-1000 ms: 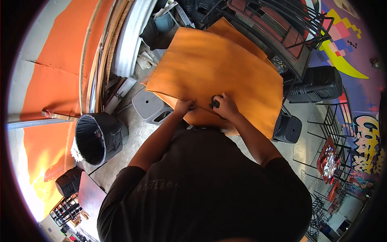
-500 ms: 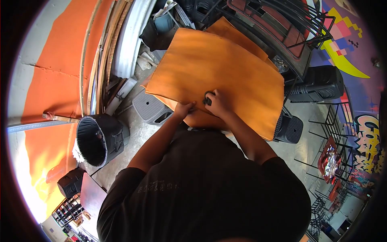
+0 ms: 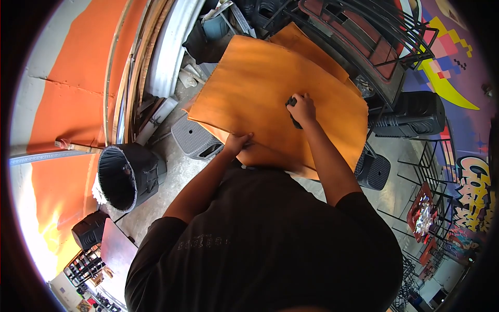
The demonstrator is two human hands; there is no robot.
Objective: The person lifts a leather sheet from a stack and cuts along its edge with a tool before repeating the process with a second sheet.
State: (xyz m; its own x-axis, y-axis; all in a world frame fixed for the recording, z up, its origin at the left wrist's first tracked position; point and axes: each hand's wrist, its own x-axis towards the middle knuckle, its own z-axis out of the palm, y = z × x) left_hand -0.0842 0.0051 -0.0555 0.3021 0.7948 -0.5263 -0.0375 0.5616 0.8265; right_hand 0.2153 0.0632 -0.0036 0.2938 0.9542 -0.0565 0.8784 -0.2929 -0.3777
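A large tan-orange sheet [image 3: 270, 78], which looks like leather, lies spread in front of me, with another layer under its near edge. My left hand [image 3: 238, 144] is closed on the near edge, thumb on top and fingers partly hidden below. Over the sheet's middle right, my right hand [image 3: 304, 109] grips black-handled scissors [image 3: 292, 112]. Their blades are hard to make out from here.
Grey plastic stools stand left [image 3: 195, 136] and right [image 3: 375, 171] of the sheet. A black-lined bin [image 3: 148, 174] is at the left. Metal-framed furniture [image 3: 358, 36] is stacked behind, beside a black speaker-like box [image 3: 410, 114].
My right hand has moved away from the near edge, up and to the right across the sheet, carrying the scissors. My left hand has stayed at the edge.
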